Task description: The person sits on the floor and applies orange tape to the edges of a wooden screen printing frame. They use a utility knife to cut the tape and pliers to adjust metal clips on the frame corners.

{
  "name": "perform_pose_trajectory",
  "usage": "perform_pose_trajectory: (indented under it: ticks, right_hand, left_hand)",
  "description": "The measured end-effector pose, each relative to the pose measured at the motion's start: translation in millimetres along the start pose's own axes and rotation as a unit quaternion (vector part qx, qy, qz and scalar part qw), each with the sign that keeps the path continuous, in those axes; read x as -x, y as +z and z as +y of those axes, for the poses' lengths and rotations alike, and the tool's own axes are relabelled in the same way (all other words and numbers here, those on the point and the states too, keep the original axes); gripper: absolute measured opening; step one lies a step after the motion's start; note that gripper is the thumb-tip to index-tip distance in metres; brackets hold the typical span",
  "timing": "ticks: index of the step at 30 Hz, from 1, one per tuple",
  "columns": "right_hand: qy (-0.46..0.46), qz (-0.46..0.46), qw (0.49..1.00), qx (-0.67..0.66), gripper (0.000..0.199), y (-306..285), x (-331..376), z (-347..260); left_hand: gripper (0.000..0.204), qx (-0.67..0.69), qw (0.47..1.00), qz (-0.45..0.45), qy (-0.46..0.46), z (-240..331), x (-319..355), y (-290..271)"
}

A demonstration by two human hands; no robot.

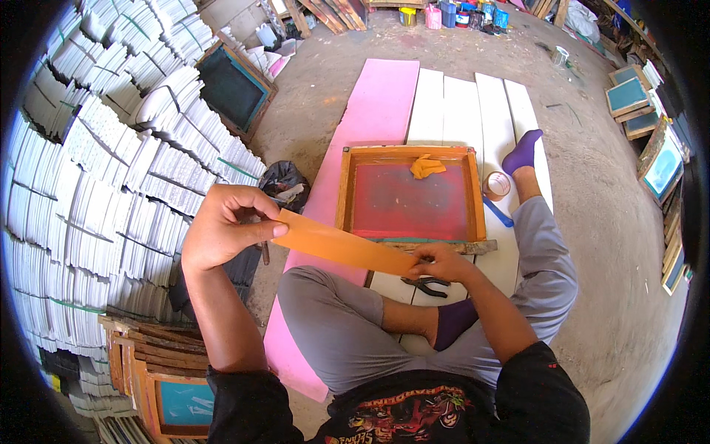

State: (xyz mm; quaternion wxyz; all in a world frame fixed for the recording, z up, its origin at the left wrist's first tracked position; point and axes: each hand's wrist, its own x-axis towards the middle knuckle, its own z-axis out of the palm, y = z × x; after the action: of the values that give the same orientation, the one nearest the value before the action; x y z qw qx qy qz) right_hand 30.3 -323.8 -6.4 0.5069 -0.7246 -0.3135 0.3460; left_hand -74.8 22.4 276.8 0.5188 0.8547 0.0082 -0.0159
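We pinch an orange tape strip [346,247] taut between left hand [224,226] and right hand [441,261], both clamped on its ends, above the lap, near the wooden screen frame [411,194]. Risks: strip sags, twists, sticks to itself or our trousers [333,325] if tension drops.

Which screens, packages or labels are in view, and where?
Wooden-framed printing screen with red mesh: on white boards, before the knees.
Dark-green-mesh framed screen: leaning on the white stacks, upper left.
Teal-mesh framed screens: floor, upper right.
Colourful paint containers: top centre.
Brown tape roll: right of the red screen.
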Motion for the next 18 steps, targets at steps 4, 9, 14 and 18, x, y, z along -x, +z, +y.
perform_pose_trajectory:
  ticks: [4, 9, 14, 18]
  right_hand:
    - [0.044, 0.076, 0.995, -0.042, 0.019, -31.2, 30.1, 17.7]
    - [0.059, 0.154, 0.982, -0.096, 0.014, -64.5, 58.5, 51.1]
    - [0.036, 0.242, 0.954, -0.172, 0.013, -81.8, 70.5, 59.4]
    - [0.075, 0.287, 0.935, -0.194, 0.014, -95.1, 73.2, 71.1]
  left_hand:
    - [0.012, -0.007, 0.999, 0.037, -0.010, -26.4, -4.0, -0.2]
    - [0.011, 0.025, 0.997, 0.067, -0.016, -73.3, -18.9, 14.0]
    - [0.010, 0.087, 0.990, 0.104, -0.038, -131.1, -34.5, 41.5]
    - [0.011, 0.113, 0.987, 0.098, -0.066, -185.7, -44.6, 64.5]
